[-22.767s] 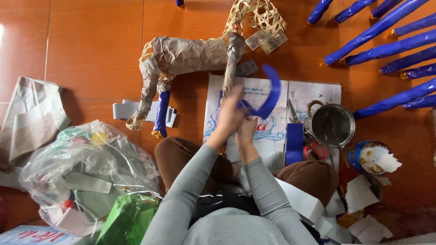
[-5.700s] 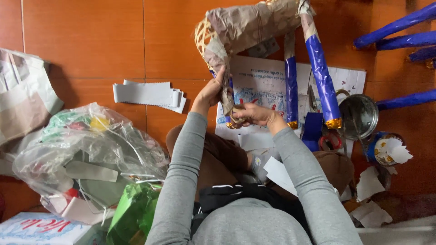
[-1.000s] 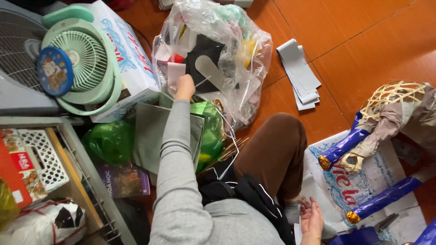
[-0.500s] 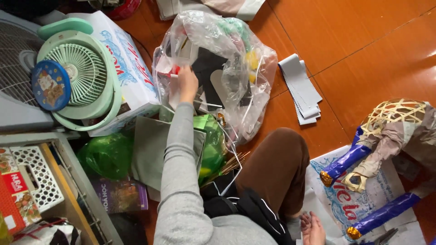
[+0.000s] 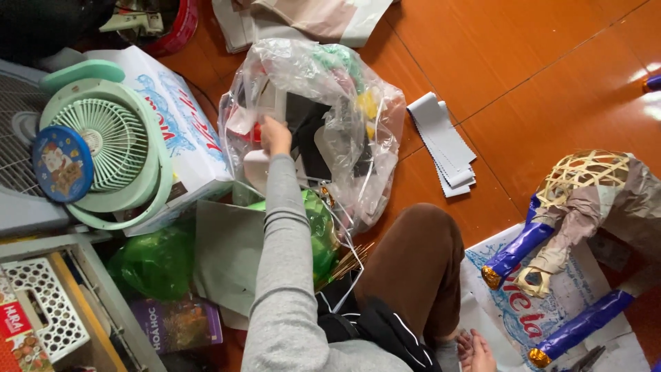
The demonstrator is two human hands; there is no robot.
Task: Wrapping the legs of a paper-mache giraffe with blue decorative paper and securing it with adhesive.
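Note:
My left hand [image 5: 275, 135] reaches at the end of a grey sleeve into a clear plastic bag [image 5: 358, 158] stuffed with black, white, yellow and red scraps. Its fingers curl among the contents beside a white piece, and what they hold is hidden. My right hand [image 5: 475, 351] rests low by my brown-trousered knee on a printed white sheet [image 5: 551, 303], fingers loose and empty. A papier-mâché animal figure [image 5: 592, 200] with a woven bamboo frame and blue foil-wrapped legs lies on that sheet to the right.
A mint-green fan [image 5: 103, 145] stands on a printed carton at the left. Green plastic bags [image 5: 158, 262], a grey card, a book and a white basket [image 5: 41, 310] lie below it. A stack of grey paper strips [image 5: 444, 148] sits on the orange floor.
My left hand has pushed further up into the clear bag. My view has drifted, bringing the bag toward the centre; the right hand stays low on the sheet.

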